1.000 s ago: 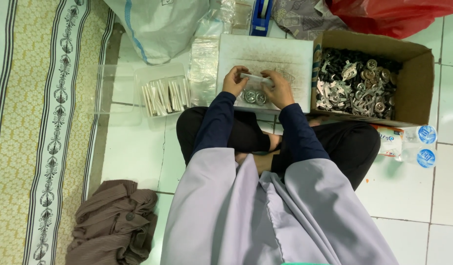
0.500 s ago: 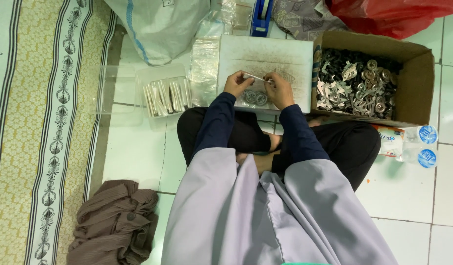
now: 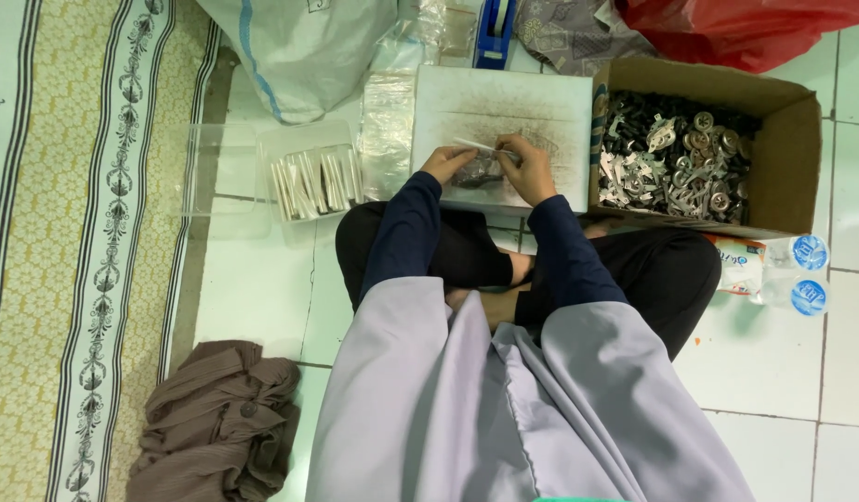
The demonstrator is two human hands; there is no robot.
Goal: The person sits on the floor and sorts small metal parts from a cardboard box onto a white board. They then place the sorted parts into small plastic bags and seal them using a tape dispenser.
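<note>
Since the earlier frames the thin white strip has tipped from lying flat across both hands to slanting, and the hands have drawn closer over the white board that serves as a worktop on the floor. The left hand pinches the strip's near end; the right hand grips its other end, fingers curled shut around it. Beneath them lies a small dark pile of metal pieces, too small to tell apart. The step in hand looks like fitting or packing one piece with the strip; the next move likely calls for a steady pinch and fine alignment. A cardboard box of metal parts stands just right, a clear tray of white strips left.
</note>
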